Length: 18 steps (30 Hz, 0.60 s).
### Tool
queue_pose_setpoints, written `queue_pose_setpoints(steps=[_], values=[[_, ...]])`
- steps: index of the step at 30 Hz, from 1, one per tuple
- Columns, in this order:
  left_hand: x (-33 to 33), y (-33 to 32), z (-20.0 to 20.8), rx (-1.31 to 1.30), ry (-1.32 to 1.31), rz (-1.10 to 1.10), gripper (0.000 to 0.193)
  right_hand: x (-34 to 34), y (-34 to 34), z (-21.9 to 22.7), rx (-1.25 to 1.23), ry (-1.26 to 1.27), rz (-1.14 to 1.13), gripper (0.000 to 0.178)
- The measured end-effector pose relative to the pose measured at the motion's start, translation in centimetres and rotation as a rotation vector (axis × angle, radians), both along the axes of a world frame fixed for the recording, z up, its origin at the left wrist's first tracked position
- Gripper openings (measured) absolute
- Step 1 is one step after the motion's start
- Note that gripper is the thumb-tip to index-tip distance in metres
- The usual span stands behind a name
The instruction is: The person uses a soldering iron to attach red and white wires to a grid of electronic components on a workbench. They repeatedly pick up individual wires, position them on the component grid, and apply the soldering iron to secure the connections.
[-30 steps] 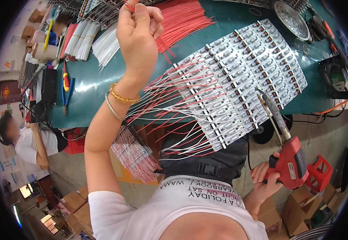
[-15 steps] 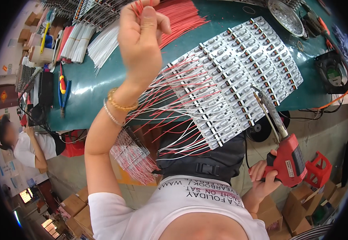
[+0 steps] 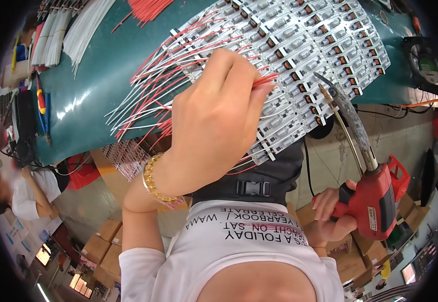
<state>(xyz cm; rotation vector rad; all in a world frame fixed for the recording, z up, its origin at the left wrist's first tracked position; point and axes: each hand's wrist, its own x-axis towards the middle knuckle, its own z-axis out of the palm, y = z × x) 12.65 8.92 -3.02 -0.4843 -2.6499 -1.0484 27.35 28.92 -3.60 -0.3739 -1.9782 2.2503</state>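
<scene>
**Left hand pinching a wire at the board, soldering gun held back on the right**

My left hand (image 3: 214,121) is closed, fingertips (image 3: 262,90) pressed together on the end of a thin red wire (image 3: 264,79), right over the near edge of the panel of circuit boards (image 3: 299,55). My right hand (image 3: 332,214) is wrapped tight around the grip of a red soldering gun (image 3: 377,199), held low beside my body, off the table.

The relation I am watching: the gun's long metal barrel (image 3: 347,121) slants up and to my left, and its tip sits just beside the panel's near right edge, a little to the right of my pinched fingertips, near them but not touching. The left hand is the one at the board; the right hand is well back from it.

The panel lies on a green table (image 3: 93,85), its rows running away from me to the right. Red and white wires (image 3: 148,95) already fixed to it fan out leftward across the table. Further left lie bundles of loose white wires (image 3: 78,30); another person (image 3: 22,191) sits at far left.
</scene>
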Motion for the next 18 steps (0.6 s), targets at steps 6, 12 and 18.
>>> queue_pose_setpoints(steps=[6,12,18], values=[[-0.4,0.6,-1.5,-0.027,0.034,0.055,0.014,0.2,0.9,-1.4,-0.026,0.137,0.142,0.080],[-0.7,0.5,-1.6,-0.029,0.032,0.021,0.013,-0.4,-0.3,-0.8,0.042,0.087,0.090,0.075],[-0.6,0.4,-1.8,-0.017,0.063,0.016,0.012,0.7,0.3,-0.9,0.209,-0.030,0.085,0.068]])
